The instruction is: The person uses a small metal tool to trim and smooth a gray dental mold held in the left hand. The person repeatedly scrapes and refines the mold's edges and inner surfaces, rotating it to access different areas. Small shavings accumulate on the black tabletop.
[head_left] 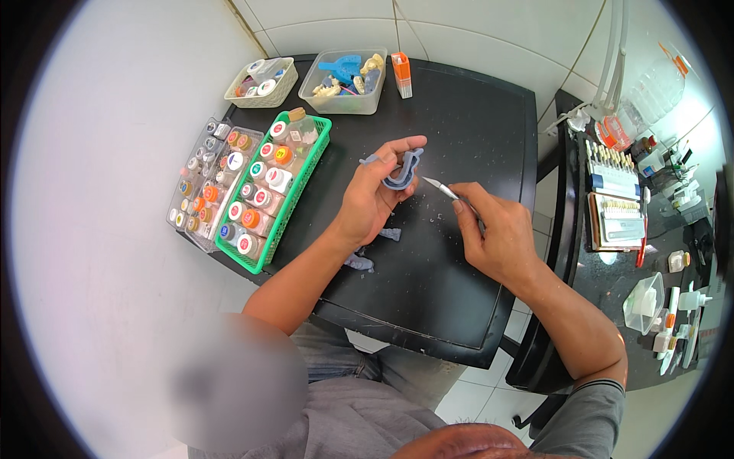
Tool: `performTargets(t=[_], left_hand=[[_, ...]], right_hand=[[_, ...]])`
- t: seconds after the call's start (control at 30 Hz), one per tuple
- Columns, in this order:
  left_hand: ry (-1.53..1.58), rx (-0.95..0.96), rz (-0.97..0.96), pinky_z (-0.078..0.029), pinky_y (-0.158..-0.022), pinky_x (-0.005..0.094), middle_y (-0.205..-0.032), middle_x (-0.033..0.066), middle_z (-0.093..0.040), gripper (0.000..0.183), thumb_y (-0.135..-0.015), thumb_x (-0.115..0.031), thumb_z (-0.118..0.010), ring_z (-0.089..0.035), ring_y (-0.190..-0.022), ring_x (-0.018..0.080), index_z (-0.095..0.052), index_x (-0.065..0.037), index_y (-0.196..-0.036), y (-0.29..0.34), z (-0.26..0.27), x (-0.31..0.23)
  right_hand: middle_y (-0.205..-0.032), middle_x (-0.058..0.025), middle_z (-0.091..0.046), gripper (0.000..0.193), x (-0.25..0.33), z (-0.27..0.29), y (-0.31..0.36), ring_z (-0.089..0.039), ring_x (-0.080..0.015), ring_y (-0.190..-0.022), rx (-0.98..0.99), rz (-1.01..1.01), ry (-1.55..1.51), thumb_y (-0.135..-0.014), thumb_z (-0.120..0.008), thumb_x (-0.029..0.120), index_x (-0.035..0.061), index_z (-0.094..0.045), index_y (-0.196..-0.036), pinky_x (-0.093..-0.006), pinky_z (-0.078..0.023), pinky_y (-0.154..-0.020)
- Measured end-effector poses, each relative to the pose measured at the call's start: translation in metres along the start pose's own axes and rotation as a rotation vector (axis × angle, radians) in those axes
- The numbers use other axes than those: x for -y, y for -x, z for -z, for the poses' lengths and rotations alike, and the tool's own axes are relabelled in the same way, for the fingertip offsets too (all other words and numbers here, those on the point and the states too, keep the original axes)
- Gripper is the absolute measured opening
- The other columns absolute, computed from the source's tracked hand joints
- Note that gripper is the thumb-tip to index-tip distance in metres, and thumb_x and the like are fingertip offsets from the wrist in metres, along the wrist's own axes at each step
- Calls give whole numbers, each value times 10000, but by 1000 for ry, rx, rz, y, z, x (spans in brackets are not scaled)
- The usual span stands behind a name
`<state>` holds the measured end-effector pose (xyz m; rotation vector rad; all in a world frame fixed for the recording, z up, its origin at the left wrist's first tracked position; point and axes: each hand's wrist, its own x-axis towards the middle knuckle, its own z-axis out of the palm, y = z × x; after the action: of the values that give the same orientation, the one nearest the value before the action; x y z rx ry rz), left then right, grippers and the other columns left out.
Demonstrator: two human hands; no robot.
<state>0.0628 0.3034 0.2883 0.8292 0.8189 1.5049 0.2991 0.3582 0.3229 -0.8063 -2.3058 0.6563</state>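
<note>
My left hand is raised above the black table, its fingers closed around a grey-blue, U-shaped dental arch piece. In my right hand is a craft knife with a slim silver handle. Its pointed blade is aimed left at the arch piece, with a small gap between them. Beneath my left wrist, two more grey dental pieces lie on the table, one small piece and one partly hidden piece. Small pale shavings are scattered on the tabletop around the hands.
On the left stand a green basket of capped jars and a clear organiser of small bottles. At the back are a cream basket, a plastic tub of dental models and an orange-white box. A cluttered dark side table stands right.
</note>
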Motion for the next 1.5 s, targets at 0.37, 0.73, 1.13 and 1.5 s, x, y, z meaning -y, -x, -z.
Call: performTargets(t=[0.37,0.73,1.13,1.5], left_hand=[[-455,26,-163,-454,-875,233,-1152,-10,-596,623,-1016,-129,-776,-532,-1006,52,-553,-21,-1588,8,-9,-1],[-517,18,-214,-482,-888,236,-1182,0,-580,588,-1048,-65,-752,-552,-1046,49,-538,-24,-1594,7,-7,5],[-572,20,-190,-480,-873,236,-1155,-8,-591,542,-1062,-71,-749,-560,-1004,42,-548,-28,-1564,8,-8,6],[-569,14,-204,-479,-893,244,-1256,19,-571,453,-1094,-57,-708,-546,-1055,51,-550,-27,-1517,6,-4,16]], right_hand=[[-859,-139,-782,124,5,4,-1,-757,-377,-708,-2,5,2,-1068,-700,117,86,-733,-1183,-463,-564,-633],[-864,-138,-783,129,2,1,-2,-758,-378,-707,5,26,-3,-1068,-703,120,94,-735,-1190,-462,-564,-626],[-856,-143,-785,126,-1,-3,-1,-752,-385,-695,25,33,-7,-1075,-695,118,96,-740,-1190,-467,-560,-615],[-833,-121,-763,141,-4,-8,1,-734,-373,-672,-21,36,5,-1056,-713,115,113,-739,-1194,-464,-552,-603]])
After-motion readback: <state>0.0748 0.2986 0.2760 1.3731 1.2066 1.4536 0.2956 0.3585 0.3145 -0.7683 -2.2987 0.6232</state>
